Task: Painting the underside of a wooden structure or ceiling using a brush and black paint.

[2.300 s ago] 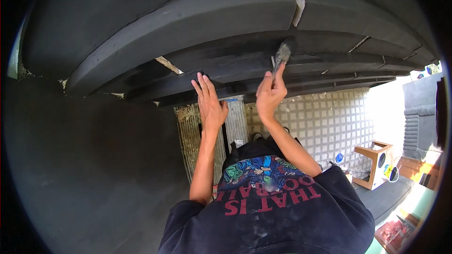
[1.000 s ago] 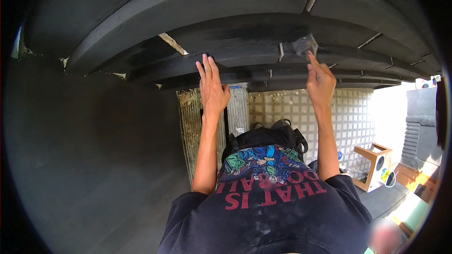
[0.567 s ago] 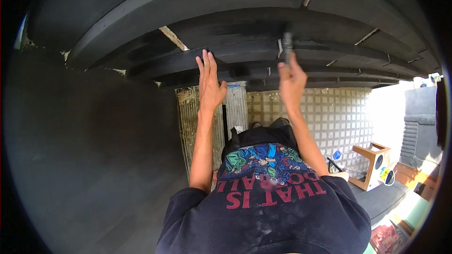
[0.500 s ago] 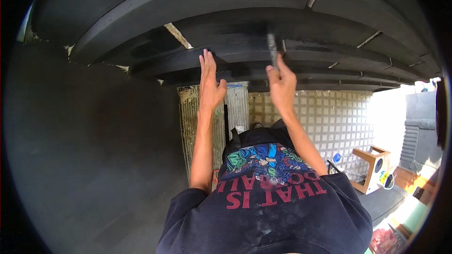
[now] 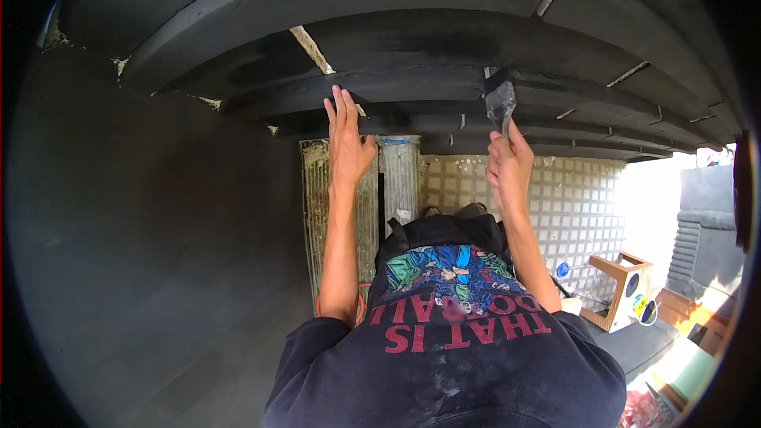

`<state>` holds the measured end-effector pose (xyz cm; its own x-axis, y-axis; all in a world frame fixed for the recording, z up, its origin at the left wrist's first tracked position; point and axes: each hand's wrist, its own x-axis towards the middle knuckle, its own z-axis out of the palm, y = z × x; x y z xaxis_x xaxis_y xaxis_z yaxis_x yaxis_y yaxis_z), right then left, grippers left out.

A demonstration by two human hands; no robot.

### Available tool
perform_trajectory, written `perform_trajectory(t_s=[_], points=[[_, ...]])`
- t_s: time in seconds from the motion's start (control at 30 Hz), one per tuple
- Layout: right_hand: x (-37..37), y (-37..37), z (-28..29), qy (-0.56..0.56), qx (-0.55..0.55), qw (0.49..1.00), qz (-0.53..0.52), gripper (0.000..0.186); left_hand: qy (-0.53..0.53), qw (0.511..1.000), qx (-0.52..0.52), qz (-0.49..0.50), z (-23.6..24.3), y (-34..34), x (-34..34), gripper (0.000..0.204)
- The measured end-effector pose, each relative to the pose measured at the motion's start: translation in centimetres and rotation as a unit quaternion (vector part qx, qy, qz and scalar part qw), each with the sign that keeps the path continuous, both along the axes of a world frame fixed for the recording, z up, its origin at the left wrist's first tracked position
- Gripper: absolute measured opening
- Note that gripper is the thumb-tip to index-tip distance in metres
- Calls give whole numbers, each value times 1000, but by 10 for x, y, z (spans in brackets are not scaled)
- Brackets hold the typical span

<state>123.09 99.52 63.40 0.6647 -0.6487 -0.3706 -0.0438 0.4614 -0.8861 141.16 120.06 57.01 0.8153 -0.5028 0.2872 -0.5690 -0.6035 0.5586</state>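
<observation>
A paintbrush (image 5: 501, 103) with dark bristles and a smeared ferrule is in my right hand (image 5: 510, 165), its fingers closed round the handle. The brush points up, its bristles meeting the dark grey stepped slabs (image 5: 412, 83) near a pale joint. To the left, my left hand (image 5: 349, 143) is open, fingers stretched and their tips at a slab's edge. Between the two hands the slab face looks darker in patches. A pale, rough gap (image 5: 311, 49) crosses the slabs above my left hand.
A dark wall (image 5: 174, 254) fills the left side. Below the slabs lie ribbed, stained sheets (image 5: 317, 214) and a floor of pale squares (image 5: 555, 198). At the right stands a wooden box-like stand (image 5: 622, 289) beside a small white bucket (image 5: 647, 311). Bright light comes from the far right.
My right hand has moved right with the paintbrush, whose flat side now shows. My left hand has shifted slightly left and stays open.
</observation>
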Motion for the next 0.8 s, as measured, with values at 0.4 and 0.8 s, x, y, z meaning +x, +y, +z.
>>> perform_trajectory(t_s=[0.4, 0.8], points=[[73, 82, -12, -43, -90, 968, 231, 58, 2, 1000, 16, -13, -1, -1, 2, 96], [52, 16, 0, -83, -71, 985, 135, 58, 8, 1000, 20, -10, -5, 0, 4, 99]])
